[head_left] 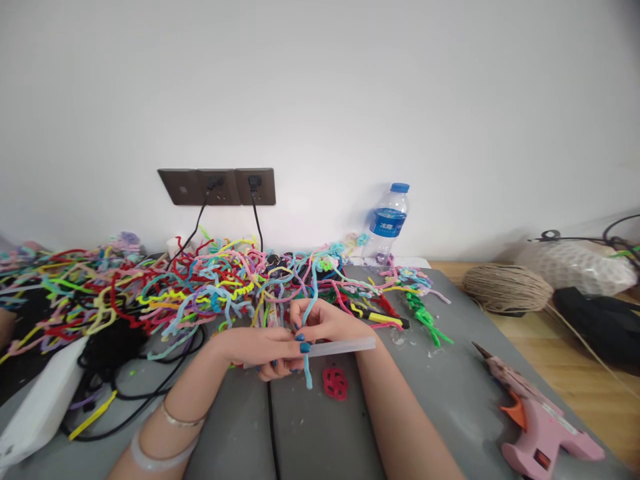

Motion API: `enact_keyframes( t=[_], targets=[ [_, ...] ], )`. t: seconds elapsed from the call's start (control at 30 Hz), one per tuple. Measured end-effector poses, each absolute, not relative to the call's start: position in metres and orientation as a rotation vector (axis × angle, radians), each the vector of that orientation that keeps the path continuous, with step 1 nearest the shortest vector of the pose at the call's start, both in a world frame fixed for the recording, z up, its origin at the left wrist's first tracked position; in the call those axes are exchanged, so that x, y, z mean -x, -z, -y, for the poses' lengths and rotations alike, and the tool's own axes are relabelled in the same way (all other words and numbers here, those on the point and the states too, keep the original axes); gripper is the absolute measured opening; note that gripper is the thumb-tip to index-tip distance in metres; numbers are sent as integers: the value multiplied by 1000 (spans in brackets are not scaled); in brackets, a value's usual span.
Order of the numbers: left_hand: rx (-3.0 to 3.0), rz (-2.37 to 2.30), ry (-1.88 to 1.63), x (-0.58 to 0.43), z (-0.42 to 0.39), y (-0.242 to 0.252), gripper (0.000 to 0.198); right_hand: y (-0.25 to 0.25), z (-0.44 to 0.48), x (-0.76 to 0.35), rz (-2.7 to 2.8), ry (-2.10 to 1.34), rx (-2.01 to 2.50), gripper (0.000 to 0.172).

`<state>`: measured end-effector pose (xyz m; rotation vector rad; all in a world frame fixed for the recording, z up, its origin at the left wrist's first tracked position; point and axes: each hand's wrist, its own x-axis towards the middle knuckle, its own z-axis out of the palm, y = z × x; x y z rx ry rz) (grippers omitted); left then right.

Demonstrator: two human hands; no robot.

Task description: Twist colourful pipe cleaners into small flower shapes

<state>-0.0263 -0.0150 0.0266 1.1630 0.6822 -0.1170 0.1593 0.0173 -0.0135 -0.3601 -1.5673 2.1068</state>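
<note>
The left hand [265, 350] is closed on a clear stick [345, 346], its thumb pressed along the top; the right hand [323, 323], just beside it, has its fingertips pinched on a blue pipe cleaner [308, 377]; this strand crosses the stick, with 1 end hanging below it and the rest rising toward the pile; both are held over the gray table [320, 440]; 2 bracelets [163, 462] circle the left forearm.

Just below the stick lies a red openwork piece [335, 385]; behind the hands spreads a tangled pile of pipe cleaners [200, 287] in many colors; a yellow and black cutter [383, 317] and a twisted green strand [423, 317] lie beyond the right wrist; a pink glue gun [540, 427] lies at the table's right edge; a water bottle [389, 223] stands near the wall.
</note>
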Motion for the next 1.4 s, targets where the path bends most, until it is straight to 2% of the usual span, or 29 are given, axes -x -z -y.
enact_keyframes(
  t=[0.3, 0.53, 0.63, 0.8, 1.03, 1.2, 1.4],
  targets=[
    [-1396, -667, 60, 26, 18, -35, 57, 21, -21, -155, 1548, -1925, 420, 38],
    [-1425, -725, -2, 26, 19, -35, 48, 20, -20, -152, 1462, -1861, 477, 35],
    [-1521, -817, -148, 29, 16, -38, 47, 21, -22, -150, 1335, -1796, 587, 33],
    [-1505, -1047, -610, 35, 9, -35, 40, 21, -26, -150, 1198, -1549, 676, 27],
    [-1842, -1455, -881, 32, -1, -26, 19, 2, -19, -155, 1466, -1431, 713, 25],
    [-1975, -1380, -732, 31, 2, -27, 20, -20, -10, -165, 1716, -1239, 776, 18],
    [-2048, -1269, -521, 22, 12, -25, 22, -44, -3, -174, 1926, -1262, 787, 12]
  ],
)
